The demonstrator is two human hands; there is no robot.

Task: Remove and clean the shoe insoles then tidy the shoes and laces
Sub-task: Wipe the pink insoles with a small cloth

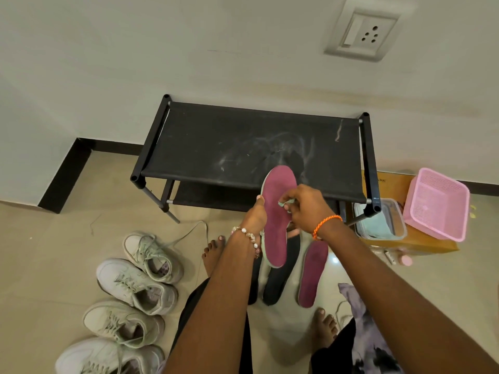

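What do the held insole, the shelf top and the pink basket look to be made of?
Insole: matte pink fabric over pale foam, judging by its green edge.
Shelf top: black cloth, dust-smeared, stretched between dark tubes.
Basket: moulded plastic, given its fine grid walls.

A black shoe rack with a dusty fabric top shelf stands against a pale wall, its lower shelf partly visible beneath. High on the wall, toward the right, is a white switch and socket plate. A dark skirting strip runs along the base of the wall. Just beside the rack's right end, a brown cardboard box lies on the beige tiled floor. On the box rest a pink plastic basket and a clear plastic container holding light-coloured cloth.
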